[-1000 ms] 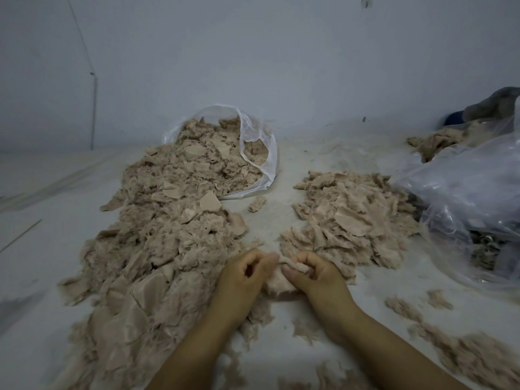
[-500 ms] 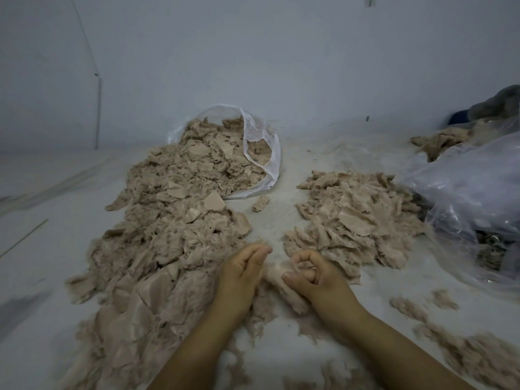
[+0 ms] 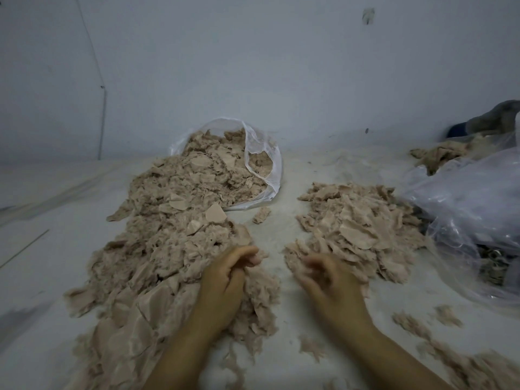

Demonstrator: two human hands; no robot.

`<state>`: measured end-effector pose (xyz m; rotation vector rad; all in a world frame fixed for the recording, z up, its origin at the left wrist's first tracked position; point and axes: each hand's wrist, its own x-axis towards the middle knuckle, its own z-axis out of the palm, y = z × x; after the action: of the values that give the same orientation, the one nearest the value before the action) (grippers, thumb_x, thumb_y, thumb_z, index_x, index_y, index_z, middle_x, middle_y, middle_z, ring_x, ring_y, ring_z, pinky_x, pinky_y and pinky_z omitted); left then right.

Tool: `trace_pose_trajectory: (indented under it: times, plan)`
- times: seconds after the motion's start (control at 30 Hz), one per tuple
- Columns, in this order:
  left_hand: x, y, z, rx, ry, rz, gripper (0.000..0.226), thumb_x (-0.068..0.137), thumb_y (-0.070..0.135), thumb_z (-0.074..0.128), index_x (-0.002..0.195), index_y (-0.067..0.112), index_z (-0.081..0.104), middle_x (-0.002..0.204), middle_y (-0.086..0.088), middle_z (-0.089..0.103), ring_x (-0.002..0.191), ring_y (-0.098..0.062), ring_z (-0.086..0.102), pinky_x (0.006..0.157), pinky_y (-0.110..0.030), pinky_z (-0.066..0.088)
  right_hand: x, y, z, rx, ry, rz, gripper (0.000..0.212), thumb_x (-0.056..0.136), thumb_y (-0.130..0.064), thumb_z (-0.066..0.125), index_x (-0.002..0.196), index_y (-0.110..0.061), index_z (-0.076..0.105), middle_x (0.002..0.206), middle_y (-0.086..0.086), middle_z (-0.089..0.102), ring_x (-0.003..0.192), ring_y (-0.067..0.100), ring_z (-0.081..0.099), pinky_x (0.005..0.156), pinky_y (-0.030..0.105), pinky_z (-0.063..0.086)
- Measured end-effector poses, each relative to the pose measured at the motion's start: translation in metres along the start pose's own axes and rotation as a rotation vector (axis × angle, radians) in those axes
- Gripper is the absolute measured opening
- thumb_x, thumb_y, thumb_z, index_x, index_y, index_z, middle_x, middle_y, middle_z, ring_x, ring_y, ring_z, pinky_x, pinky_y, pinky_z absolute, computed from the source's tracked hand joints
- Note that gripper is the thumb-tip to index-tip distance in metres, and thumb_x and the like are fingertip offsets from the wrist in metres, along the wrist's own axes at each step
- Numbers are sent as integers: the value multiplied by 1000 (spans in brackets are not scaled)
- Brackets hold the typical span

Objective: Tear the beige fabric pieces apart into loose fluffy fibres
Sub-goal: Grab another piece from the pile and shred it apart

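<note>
Resting on the fluffy pile, left hand pinching a tuft; right hand blurred, grip unclear

Two bare forearms, left hand and right hand, no sleeves or jewellery.

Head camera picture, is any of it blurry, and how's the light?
Head view: the right hand is smeared by motion blur, the left hand sharper; light is dim and flat, with no glare except faint sheen on the plastic bag; wide-angle bending at edges.
</note>
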<state>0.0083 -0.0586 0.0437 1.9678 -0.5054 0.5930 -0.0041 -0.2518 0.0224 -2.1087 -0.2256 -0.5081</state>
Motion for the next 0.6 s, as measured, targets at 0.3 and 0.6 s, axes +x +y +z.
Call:
trace_pose_trajectory:
  times: [0.3,0.6]
  plan:
    - [-3,-25,9,260,-239,-6,41,88,17,60,125,33,51,104,25,51,95,12,49,79,-1,35,-1,-8,31,-3,-284,-66,10,98,-15,45,93,-12,53,81,1,59,75,17,58,72,31,45]
    - [3,-34,19,378,-423,1,20,85,18,67,100,5,66,103,-5,62,99,-20,56,88,-27,42,-3,-8,-1,658,-339,238,23,93,1,44,76,-9,54,64,7,66,47,16,54,51,30,41]
